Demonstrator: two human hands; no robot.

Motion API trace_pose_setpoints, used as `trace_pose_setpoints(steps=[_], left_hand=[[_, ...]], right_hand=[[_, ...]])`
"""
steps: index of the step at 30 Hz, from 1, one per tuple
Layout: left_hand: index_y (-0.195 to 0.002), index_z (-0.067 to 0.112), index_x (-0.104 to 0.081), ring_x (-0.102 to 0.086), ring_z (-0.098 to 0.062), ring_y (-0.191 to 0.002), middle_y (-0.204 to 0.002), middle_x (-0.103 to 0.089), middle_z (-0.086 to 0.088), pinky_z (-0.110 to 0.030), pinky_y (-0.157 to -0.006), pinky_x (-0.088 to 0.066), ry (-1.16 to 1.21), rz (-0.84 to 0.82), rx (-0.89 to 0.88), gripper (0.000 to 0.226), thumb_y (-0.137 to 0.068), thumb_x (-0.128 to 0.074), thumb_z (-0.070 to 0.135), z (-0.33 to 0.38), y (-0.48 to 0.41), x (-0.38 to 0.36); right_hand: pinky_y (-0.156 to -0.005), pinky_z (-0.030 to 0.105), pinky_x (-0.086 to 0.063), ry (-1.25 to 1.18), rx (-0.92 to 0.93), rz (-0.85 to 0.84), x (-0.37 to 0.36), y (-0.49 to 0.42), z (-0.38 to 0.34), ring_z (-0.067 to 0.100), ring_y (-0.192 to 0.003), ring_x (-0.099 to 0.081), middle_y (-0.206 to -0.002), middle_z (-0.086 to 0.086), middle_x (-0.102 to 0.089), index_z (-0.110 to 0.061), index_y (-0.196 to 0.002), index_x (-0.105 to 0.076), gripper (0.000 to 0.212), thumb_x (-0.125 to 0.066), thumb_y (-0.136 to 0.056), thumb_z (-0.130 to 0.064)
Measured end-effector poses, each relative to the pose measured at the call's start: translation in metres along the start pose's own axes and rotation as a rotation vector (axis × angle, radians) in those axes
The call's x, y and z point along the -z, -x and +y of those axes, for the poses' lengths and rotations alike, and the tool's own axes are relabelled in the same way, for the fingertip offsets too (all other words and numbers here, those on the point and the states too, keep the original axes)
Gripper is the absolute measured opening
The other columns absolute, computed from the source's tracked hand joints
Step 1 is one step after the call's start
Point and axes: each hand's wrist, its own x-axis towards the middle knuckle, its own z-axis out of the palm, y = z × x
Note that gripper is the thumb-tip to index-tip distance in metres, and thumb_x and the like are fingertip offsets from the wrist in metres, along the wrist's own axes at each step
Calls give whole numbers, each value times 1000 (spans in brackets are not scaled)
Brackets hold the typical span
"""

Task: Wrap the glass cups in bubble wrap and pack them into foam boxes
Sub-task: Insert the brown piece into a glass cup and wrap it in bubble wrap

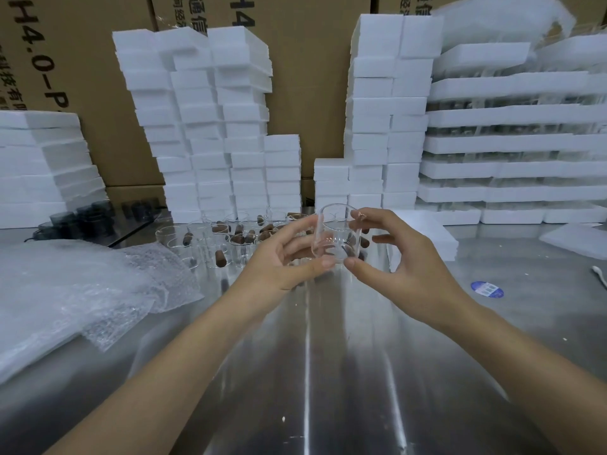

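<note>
Head view:
- L hand (pixel 289 257) + R hand (pixel 404 257) both clamped on one clear glass cup (pixel 335 234), held mid-frame above the steel tabletop (pixel 328 356), not touching it. Cup tilted.
- L: fingers curled round cup's left side, thumb at lower edge.
- R: thumb at lower edge, index on the rim up top, other fingers spread off the glass.
- The two thumbs nearly meet under the cup.
- Behind the hands: cluster of clear cups (pixel 210 244) standing on tabletop, brown corks (pixel 218 257) in and among them.
- Bubble wrap (pixel 82 290) sheets piled loose at left, edge near the cup cluster.
- Dark smoked glasses (pixel 85 218) far left, behind the wrap.
- Foam boxes (pixel 210 126) stacked in tall cols at back, centre-left; second stack (pixel 387 110) centre-right; lower stack (pixel 36 165) at left edge.
- Single foam block (pixel 427 234) lying just beyond R hand.
- Right: foam trays (pixel 512 142) stacked w/ glassware between layers.
- Blue round sticker (pixel 486 289) on tabletop, right of R wrist.
- Cardboard cartons (pixel 312 77) form the backdrop.
</note>
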Motion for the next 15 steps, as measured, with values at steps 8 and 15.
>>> trace_pose_setpoints(steps=[8,15], left_hand=[[-135,55,-61,-67,-5,-121,-130,-72,17,-35,-84,-54,-311,96,-144,70,-80,-95,30,-5,1,-5],[-132,57,-57,-63,2,-118,-127,-68,28,-14,-78,-50,-530,113,-190,66,-79,-93,39,-8,1,7]], right_hand=[[-106,35,-48,258,134,-69,-1,1,2,6,-126,-50,-128,-20,-53,-35,-150,-51,67,-73,-88,-46],[-94,22,-50,433,-39,-234,9,2,7,-8,-111,-61,-126,-27,-66,-45,-151,-43,65,-45,-95,-76]])
